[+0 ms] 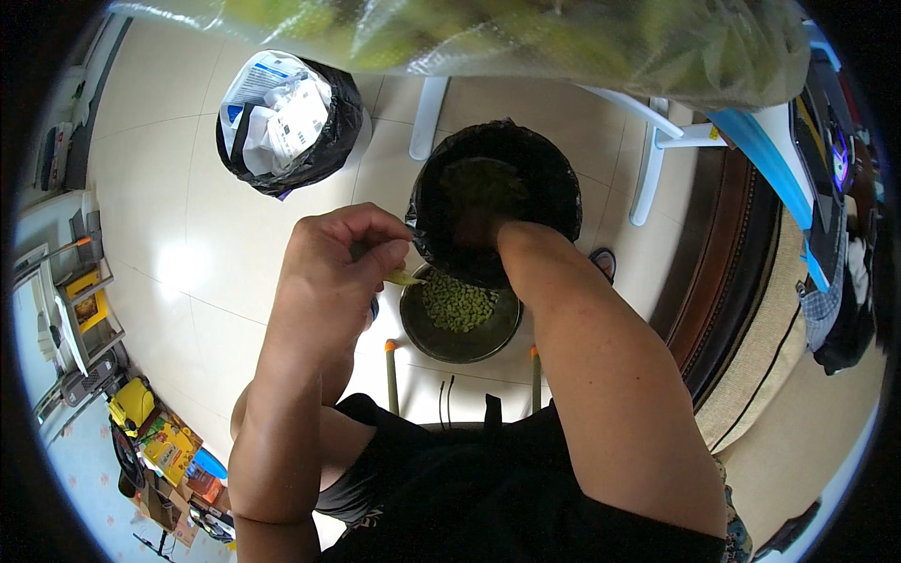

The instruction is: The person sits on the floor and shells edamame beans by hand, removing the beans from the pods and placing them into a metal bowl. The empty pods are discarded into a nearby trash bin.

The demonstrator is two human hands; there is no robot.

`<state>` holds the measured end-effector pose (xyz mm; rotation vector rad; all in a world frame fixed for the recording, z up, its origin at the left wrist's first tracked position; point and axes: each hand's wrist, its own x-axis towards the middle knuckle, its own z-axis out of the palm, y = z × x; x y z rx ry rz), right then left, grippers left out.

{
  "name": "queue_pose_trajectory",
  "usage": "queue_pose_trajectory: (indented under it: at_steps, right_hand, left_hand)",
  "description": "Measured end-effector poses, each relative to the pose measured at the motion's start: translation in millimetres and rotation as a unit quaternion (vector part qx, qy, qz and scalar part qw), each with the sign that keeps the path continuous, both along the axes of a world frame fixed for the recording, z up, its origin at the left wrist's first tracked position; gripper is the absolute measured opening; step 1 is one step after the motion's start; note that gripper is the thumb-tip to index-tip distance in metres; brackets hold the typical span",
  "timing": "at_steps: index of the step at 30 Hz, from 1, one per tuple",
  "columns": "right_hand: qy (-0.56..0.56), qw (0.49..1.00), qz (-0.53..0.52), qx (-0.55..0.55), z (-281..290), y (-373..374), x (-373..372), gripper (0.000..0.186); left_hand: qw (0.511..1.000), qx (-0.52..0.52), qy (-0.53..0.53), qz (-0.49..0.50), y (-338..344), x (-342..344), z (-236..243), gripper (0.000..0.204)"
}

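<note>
My left hand [343, 249] is closed, thumb against bent fingers, with a yellow-green bean pod [403, 279] poking out below the thumb. It hovers beside the near left rim of a bin lined with a black bag [554, 174]. Into that bin reaches my right hand [477, 231]; deep shadow hides its fingers. Dark greenish pods or husks [483, 183] show faintly inside. Partly under the bin's near edge, a round metal bowl [427, 340] holds many loose green beans [458, 305].
A clear plastic bag of green pods [563, 42] spans the top of the view. Another black-lined bin [347, 117] with white packaging stands at the far left. Pale blue table legs [648, 169] rise behind. A brown sofa edge [723, 253] runs along the right.
</note>
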<state>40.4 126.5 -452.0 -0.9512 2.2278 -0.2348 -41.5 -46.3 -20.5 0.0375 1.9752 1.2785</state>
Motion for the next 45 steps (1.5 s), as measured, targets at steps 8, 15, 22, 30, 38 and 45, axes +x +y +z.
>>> queue_pose_trajectory:
  at_steps: [8,15,22,30,38,45]
  right_hand:
    - [0.023,0.999,-0.040,-0.001,-18,21,0,0.027]
    - [-0.117,0.984,-0.123,0.046,131,24,-60,0.029]
    - [-0.084,0.956,-0.279,0.011,96,47,-67,0.029]
    - [-0.189,0.744,-0.624,-0.147,34,92,-45,0.021]
    - [0.051,0.804,-0.559,-0.196,234,46,-18,0.015]
    - [-0.042,0.866,-0.437,-0.238,327,-2,64,0.019]
  left_hand:
    - [0.998,-0.001,0.019,-0.063,10,-4,-2,0.006]
    - [0.998,0.013,0.033,-0.042,-1,-1,-9,0.006]
    - [0.998,0.001,0.032,-0.056,2,3,-6,0.006]
    - [0.995,0.041,0.044,-0.077,16,8,6,0.005]
    - [0.994,0.105,0.011,-0.024,2,13,9,0.009]
    - [0.980,0.198,-0.029,-0.023,6,17,13,0.010]
